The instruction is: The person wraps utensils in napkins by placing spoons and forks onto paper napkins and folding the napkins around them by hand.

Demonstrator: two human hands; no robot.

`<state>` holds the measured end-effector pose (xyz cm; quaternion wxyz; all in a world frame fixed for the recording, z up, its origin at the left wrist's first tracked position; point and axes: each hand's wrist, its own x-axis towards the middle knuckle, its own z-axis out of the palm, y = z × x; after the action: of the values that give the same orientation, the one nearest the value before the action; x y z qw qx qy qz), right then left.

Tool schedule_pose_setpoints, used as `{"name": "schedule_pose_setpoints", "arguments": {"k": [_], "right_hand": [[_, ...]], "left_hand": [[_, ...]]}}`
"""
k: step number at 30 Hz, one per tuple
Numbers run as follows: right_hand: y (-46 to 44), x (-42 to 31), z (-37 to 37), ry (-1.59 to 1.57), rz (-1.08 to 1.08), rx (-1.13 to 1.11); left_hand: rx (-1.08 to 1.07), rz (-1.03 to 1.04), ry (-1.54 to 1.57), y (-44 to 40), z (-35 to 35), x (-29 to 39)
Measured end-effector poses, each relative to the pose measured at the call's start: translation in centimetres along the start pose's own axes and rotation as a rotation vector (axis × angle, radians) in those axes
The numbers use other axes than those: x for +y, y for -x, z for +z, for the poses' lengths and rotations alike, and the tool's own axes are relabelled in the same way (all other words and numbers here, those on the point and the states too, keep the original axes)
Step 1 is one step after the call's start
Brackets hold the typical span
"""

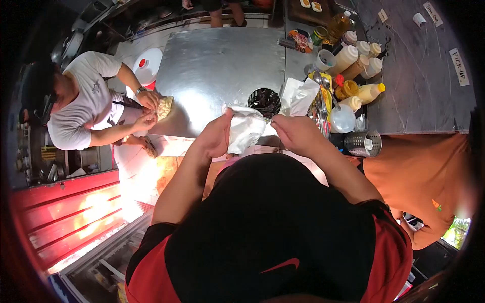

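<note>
Just past my chest, my left hand (218, 135) is closed on the left side of a crumpled white napkin or cloth (243, 132). My right hand (295, 134) is closed in a pinch at a thin object whose tip shows by the napkin's right edge; most of it is hidden. Beyond the napkin, a black perforated round holder (264, 102) sits at the edge of the steel table (212, 65). A stack of white paper napkins (299, 97) lies to the right of that holder.
A person in a white shirt (101, 86) handles pale pieces (164, 107) at the table's left corner, near a white jug (148, 65). Sauce bottles (346, 56), spoons (322, 81) and a metal perforated holder (362, 144) stand right. Another person in orange (419, 177) is at far right.
</note>
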<state>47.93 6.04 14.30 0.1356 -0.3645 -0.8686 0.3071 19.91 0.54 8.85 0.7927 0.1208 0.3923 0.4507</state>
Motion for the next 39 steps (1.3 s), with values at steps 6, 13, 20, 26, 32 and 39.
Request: {"name": "schedule_pose_setpoints", "arguments": {"k": [6,13,20,26,32,39], "right_hand": [[-0.3,1.2,0.0,-0.593,0.257,-0.155],[-0.5,0.4,-1.2,-0.685,0.372,-0.289],[-1.2,-1.0,-1.6,-0.505,0.208,-0.335],[-1.7,-1.6,-1.5,-0.559,0.227,-0.32],[-1.5,-1.8,-1.1,-0.743,0.275,-0.264],[-1.5,-1.1,-0.3,-0.62,0.154,-0.227]], "left_hand": [[0.023,0.175,-0.351,0.2,-0.8,0.1],[0.031,0.32,-0.623,1.3,-1.6,2.2],[-0.117,0.22,-0.695,2.2,-2.1,3.7],[-0.065,0.131,-0.723,2.6,-3.5,4.7],[-0.156,0.123,-0.448,3.8,-2.1,5.7],[-0.237,0.203,-0.396,2.6,-3.6,5.3]]}}
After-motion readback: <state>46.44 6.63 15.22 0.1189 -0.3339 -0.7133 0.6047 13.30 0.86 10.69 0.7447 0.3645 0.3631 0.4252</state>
